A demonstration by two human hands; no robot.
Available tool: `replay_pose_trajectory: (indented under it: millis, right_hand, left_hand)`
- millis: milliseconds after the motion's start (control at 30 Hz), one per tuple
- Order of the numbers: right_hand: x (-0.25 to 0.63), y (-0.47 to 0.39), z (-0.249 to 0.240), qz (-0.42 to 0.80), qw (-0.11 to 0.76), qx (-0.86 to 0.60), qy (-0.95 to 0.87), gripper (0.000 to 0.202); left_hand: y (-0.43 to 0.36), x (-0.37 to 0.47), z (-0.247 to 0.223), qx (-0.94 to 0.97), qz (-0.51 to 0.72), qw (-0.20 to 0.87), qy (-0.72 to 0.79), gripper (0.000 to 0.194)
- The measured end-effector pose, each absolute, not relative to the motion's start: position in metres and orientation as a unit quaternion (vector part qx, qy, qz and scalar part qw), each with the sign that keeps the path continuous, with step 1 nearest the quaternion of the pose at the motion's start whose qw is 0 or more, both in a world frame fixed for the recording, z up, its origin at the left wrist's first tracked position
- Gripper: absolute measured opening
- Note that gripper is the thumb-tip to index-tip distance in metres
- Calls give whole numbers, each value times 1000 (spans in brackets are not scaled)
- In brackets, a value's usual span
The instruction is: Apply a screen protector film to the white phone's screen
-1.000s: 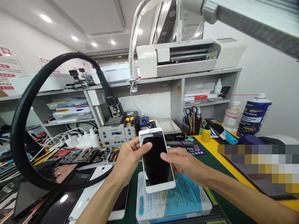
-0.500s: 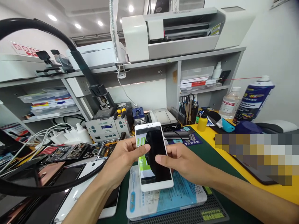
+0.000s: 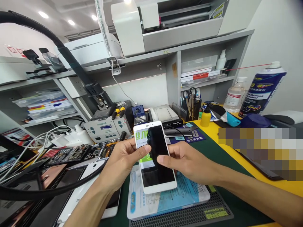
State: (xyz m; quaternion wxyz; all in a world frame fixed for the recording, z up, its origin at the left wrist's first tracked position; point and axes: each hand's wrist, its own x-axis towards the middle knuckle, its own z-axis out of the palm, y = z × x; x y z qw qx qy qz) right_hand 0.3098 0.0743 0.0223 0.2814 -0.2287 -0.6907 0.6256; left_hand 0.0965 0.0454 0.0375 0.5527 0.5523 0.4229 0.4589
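Observation:
A white-framed smartphone [image 3: 157, 171] is held between both hands, its dark glossy screen facing me and tilted. Green and white reflections show on its left half. My left hand [image 3: 129, 154] grips the left edge, thumb lying on the glass. From the other side my right hand [image 3: 183, 160] grips the right edge, its thumb also on the screen. The fingers behind the phone are hidden. Below the phone lies a flat blue-and-white box [image 3: 165, 205], on a dark perforated mat [image 3: 189, 217].
Several phones and phone parts [image 3: 68, 189] lie at the left, crossed by a black cable loop [image 3: 78, 193]. A grey rework station [image 3: 106, 129] stands behind them. A yellow bottle [image 3: 205, 117], a scissors holder [image 3: 193, 107] and a blue spray can [image 3: 262, 88] are at the right.
The camera view has tilted down slightly, so the shelves sit higher in the picture. The reflection on the phone's screen has shifted. Both hands keep the same grip.

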Motion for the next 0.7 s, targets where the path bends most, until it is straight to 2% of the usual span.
replay_pose_trajectory:
  millis: [433,700]
  right_hand:
    - [314,74,19,598,276,-230,-716,44]
    - [315,75,16,607,279,-213,-713,41]
  left_hand:
    - [42,96,37,588,469,520,404,15]
    - [41,97,38,605,475,505,391,18]
